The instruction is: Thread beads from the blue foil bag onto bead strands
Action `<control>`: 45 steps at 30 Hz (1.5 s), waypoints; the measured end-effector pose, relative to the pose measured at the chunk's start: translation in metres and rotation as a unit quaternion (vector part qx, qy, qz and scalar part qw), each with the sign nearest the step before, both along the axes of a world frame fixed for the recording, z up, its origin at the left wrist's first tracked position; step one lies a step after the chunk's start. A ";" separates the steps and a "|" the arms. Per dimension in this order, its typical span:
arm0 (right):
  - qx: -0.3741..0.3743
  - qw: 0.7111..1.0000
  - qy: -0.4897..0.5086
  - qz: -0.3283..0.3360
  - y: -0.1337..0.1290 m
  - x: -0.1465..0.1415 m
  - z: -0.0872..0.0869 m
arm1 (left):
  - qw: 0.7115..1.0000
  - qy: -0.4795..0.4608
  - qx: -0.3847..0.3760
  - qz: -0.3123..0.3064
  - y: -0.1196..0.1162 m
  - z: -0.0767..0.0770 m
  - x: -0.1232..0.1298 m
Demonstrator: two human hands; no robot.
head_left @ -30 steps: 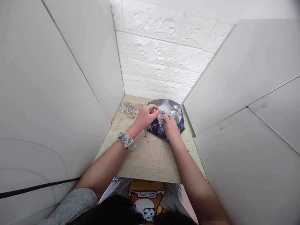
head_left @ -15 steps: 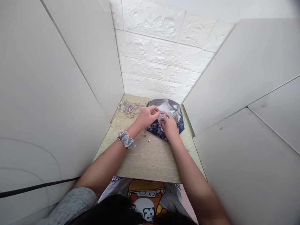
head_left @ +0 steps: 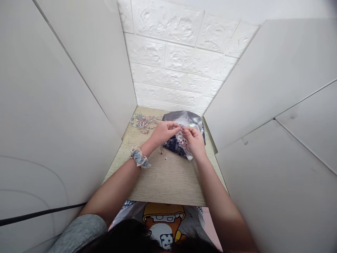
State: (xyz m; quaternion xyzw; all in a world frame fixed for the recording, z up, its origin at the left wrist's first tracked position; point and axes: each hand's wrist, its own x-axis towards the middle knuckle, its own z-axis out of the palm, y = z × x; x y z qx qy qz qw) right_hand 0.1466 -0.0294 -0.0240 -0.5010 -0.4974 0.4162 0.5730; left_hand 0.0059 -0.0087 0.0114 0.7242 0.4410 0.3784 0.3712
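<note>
My left hand (head_left: pixel 166 132) and my right hand (head_left: pixel 194 138) meet fingertip to fingertip over an open bag (head_left: pixel 173 146), dark blue and patterned outside, silvery inside. Both hands are closed in a pinch; what lies between the fingertips is too small to make out. Red and clear beads (head_left: pixel 183 141) show in the bag just beneath my fingers. Strings of multicoloured beads (head_left: pixel 143 121) lie at the back left of the table. Near my left wrist, a red bead (head_left: pixel 161 153) and a small metal piece (head_left: pixel 165 159) rest on the wood.
The narrow wooden table (head_left: pixel 163 182) sits between a pale panel (head_left: pixel 86 70) on the left and another panel (head_left: pixel 276 147) on the right. A white brick-patterned wall (head_left: pixel 171 59) closes off the back. A blue scrunchie (head_left: pixel 140 157) circles my left wrist.
My right hand has risen from the beads in the bag to meet my left fingertips. More red beads are now visible below. The view has shifted slightly.
</note>
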 end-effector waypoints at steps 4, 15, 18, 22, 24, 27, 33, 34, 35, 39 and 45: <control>-0.056 0.974 0.211 0.068 -0.002 0.000 0.004 | 1.000 -0.008 -0.006 -0.013 -0.001 -0.001 0.000; -0.066 0.940 0.307 0.133 -0.006 -0.002 0.009 | 1.000 0.018 0.006 -0.011 -0.006 0.003 0.002; -0.065 0.936 0.314 0.143 -0.006 -0.002 0.010 | 0.999 0.029 0.012 -0.008 -0.005 0.003 0.002; -0.069 0.933 0.321 0.147 -0.006 -0.002 0.011 | 0.999 0.030 0.017 -0.010 -0.004 0.002 0.001; -0.070 0.931 0.324 0.149 -0.007 -0.002 0.012 | 1.000 0.021 0.014 -0.012 -0.005 0.002 0.001; -0.069 0.928 0.332 0.152 -0.008 -0.002 0.012 | 1.000 0.008 0.010 -0.014 -0.006 0.004 0.001; -0.084 0.927 0.338 0.140 -0.008 -0.001 0.011 | 1.000 -0.008 0.011 -0.016 -0.007 0.004 0.001; -0.087 0.929 0.333 0.134 -0.007 -0.001 0.011 | 1.000 -0.011 0.010 -0.019 -0.007 0.004 0.001; -0.089 0.932 0.327 0.128 -0.007 -0.001 0.010 | 1.000 -0.014 0.009 -0.022 -0.006 0.003 0.001; -0.092 0.940 0.309 0.112 -0.007 -0.002 0.009 | 0.999 -0.025 0.005 -0.042 -0.004 0.001 0.000; -0.087 0.931 0.328 0.133 -0.008 -0.003 0.011 | 0.998 -0.028 -0.001 -0.052 -0.004 0.000 0.002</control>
